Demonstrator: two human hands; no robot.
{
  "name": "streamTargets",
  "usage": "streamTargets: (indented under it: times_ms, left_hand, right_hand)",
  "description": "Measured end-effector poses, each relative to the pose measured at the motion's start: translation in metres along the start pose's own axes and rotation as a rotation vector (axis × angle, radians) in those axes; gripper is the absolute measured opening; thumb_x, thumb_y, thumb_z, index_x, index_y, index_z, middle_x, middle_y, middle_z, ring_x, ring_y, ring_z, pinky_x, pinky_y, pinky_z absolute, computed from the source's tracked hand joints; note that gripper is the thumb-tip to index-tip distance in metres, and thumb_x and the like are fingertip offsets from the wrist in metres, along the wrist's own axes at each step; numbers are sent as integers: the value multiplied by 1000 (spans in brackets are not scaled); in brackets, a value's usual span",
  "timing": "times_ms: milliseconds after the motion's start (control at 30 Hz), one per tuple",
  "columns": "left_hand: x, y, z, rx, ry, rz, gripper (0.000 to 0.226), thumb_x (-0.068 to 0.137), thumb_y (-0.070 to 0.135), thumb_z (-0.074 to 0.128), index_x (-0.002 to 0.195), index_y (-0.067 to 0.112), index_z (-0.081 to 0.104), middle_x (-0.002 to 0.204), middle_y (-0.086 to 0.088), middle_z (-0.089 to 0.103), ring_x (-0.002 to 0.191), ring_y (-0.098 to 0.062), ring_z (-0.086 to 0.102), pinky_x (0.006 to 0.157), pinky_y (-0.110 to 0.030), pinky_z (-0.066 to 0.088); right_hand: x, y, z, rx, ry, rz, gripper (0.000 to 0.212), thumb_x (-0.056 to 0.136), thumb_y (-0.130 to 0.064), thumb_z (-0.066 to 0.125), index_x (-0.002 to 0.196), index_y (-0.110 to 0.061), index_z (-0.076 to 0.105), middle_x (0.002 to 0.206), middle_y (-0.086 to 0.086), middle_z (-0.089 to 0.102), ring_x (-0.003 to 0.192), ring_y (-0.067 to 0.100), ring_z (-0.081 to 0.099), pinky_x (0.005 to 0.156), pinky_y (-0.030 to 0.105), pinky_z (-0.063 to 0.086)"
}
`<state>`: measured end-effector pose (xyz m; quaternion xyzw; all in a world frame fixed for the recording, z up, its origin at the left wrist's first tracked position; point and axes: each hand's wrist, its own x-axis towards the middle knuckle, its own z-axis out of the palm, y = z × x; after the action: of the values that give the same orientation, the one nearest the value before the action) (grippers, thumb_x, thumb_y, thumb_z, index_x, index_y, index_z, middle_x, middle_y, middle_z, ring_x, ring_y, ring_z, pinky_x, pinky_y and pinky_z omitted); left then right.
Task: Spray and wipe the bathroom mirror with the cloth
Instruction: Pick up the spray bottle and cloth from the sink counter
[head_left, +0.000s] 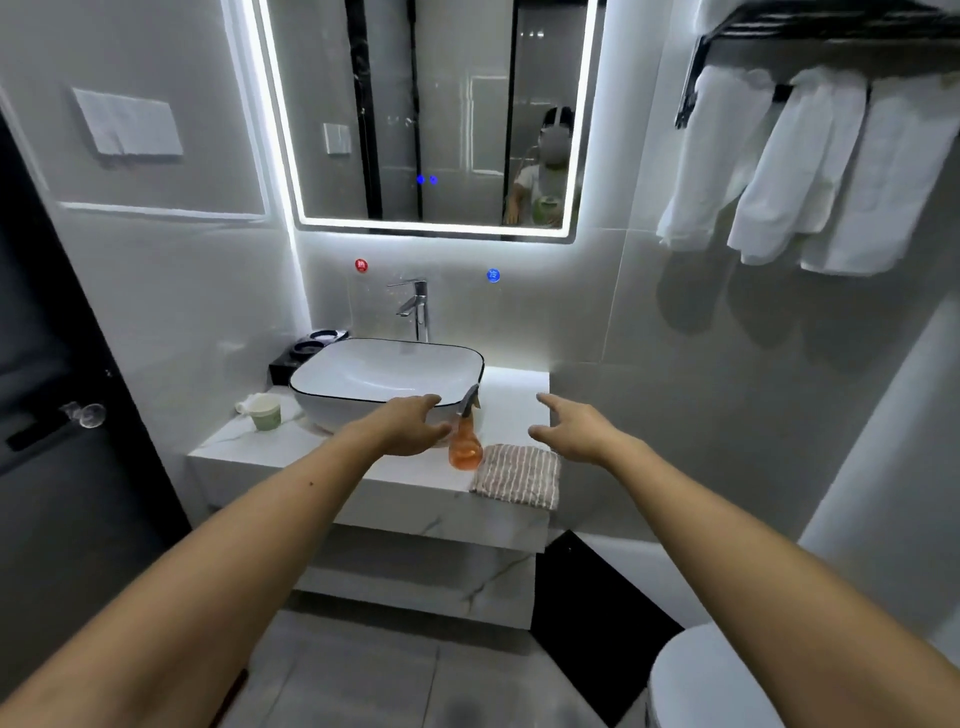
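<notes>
Basin (363, 371): glossy white ceramic. Behind it, faucet (415, 306) polished metal; beneath it, counter (415, 491) smooth marble-look. Right of basin: translucent orange plastic spray bottle (465, 441), ribbed striped cloth (519, 480). Above, mirror (436, 114) slick glass.

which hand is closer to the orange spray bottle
Left. The left hand is open just beside the spray bottle; the right hand hovers farther off, above the striped cloth.

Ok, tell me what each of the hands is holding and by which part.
Nothing. The left hand is open beside the orange spray bottle; the right hand is open above the striped cloth.
</notes>
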<state>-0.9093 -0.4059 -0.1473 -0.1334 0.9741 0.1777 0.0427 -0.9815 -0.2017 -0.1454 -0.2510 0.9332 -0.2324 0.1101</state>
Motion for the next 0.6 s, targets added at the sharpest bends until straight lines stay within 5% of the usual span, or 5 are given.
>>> streamTargets:
  times_ms: [300, 600]
  left_hand:
    - [137, -42, 51, -209, 70, -2, 60, 92, 33, 48, 143, 10, 28, 152, -10, 34, 138, -26, 33, 111, -37, 27]
    - [241, -57, 140, -533, 53, -215, 61, 86, 30, 59, 138, 12, 35, 143, -11, 44, 128, -24, 45, 104, -36, 37]
  right_hand:
    - [143, 50, 50, 37, -85, -33, 60, 94, -30, 49, 147, -19, 22, 153, 2, 22, 140, 20, 23, 110, 33, 23]
    - [276, 129, 103, 90, -235, 19, 59, 94, -31, 49, 146, -21, 23, 154, 0, 20, 141, 15, 20, 110, 32, 23]
